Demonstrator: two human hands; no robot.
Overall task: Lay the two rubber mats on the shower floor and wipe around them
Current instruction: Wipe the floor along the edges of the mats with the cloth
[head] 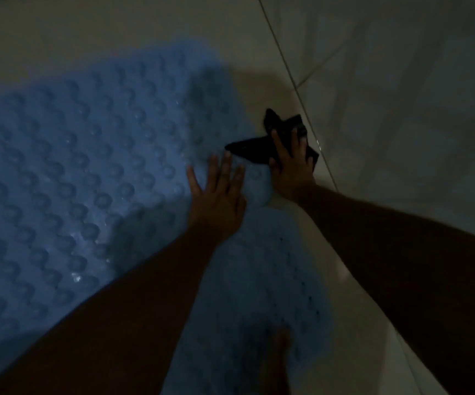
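Observation:
A blue rubber mat (82,172) with round suction cups lies on the pale shower floor and fills the left of the view. A second blue mat (259,280) with small holes lies nearer me, at bottom centre. My left hand (216,195) presses flat with straight, spread fingers on the mats where they meet. My right hand (290,163) presses a black cloth (276,141) onto the floor tile just past the mat's corner, close to the wall. The cloth's ends stick out beyond the fingers.
A tiled wall (415,109) rises at the right, meeting the floor along a dark grout line (310,118). Pale floor tile (88,29) shows beyond the mats at the top. A bare foot (276,363) rests on the near mat. The scene is dim.

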